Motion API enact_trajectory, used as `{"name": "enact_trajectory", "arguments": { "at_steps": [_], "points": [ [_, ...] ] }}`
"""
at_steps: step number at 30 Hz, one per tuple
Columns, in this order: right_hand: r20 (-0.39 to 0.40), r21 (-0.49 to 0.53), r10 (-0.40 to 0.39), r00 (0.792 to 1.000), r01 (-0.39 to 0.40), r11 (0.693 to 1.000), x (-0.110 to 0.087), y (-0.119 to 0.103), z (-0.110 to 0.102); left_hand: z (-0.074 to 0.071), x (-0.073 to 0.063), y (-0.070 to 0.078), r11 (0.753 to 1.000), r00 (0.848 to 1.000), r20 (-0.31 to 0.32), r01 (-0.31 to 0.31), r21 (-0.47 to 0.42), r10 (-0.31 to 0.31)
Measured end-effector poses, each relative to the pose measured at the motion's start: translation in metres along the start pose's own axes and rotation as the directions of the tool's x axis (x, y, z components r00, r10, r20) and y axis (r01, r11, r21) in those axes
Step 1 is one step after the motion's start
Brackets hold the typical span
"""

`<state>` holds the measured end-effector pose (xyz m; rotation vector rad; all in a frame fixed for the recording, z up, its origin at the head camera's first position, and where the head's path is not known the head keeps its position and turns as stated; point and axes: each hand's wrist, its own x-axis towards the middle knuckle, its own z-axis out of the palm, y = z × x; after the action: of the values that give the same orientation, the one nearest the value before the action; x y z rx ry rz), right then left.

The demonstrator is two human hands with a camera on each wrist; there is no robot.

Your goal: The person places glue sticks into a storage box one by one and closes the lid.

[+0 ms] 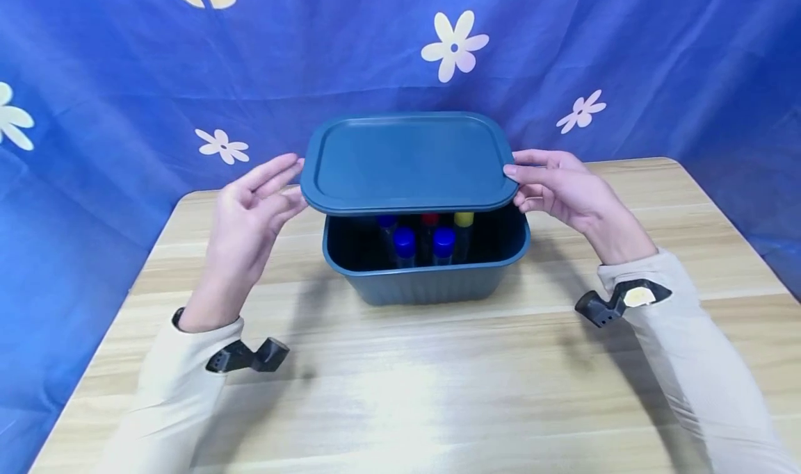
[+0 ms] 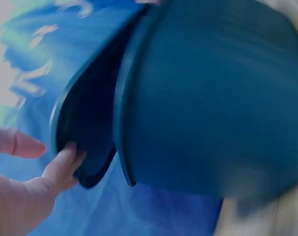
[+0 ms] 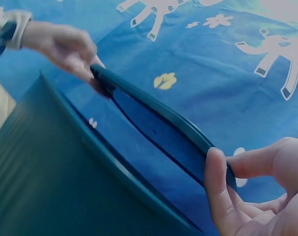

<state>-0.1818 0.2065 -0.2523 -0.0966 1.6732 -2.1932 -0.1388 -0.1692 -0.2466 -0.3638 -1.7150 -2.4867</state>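
Observation:
A dark blue-green lid is tilted above the rear of a matching box, leaving the box's front part uncovered. My right hand pinches the lid's right end between thumb and fingers. At the lid's left end, the fingers of my left hand touch the edge; in the left wrist view the thumb stands off it. Inside the box are several clear tubes with caps, among them a blue cap, a red cap and a yellow cap. The lid hides the rear of the box.
The box stands on a light wood-grain table. Behind the table's far edge hangs a blue curtain with pale flowers. A black wrist camera sits on the left sleeve, another black camera on the right.

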Motion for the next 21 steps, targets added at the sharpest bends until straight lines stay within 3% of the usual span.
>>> {"name": "enact_trajectory", "arguments": {
  "at_steps": [3,5,10,17,21],
  "points": [
    [-0.014,-0.088,-0.003,1.000,0.002,0.996,-0.005,0.001,-0.003,-0.010,0.002,0.001,0.960,0.991,0.014,0.132,-0.245,-0.132],
    [-0.011,-0.133,-0.010,1.000,0.009,0.991,-0.009,0.002,-0.005,-0.014,0.004,0.001,0.936,0.981,0.030,0.190,-0.297,-0.189],
    [0.017,-0.177,-0.052,0.998,0.054,0.983,-0.015,0.004,-0.007,-0.018,0.008,0.000,0.934,0.963,0.063,0.270,-0.235,-0.263],
    [0.021,-0.215,-0.122,0.992,0.124,0.969,-0.023,0.008,-0.008,-0.022,0.011,0.001,0.940,0.942,0.135,0.323,-0.106,-0.308],
    [-0.004,-0.215,-0.144,0.990,0.139,0.967,-0.024,0.010,-0.011,-0.026,0.010,0.003,0.924,0.909,0.166,0.381,0.033,-0.381]
  ]
}}
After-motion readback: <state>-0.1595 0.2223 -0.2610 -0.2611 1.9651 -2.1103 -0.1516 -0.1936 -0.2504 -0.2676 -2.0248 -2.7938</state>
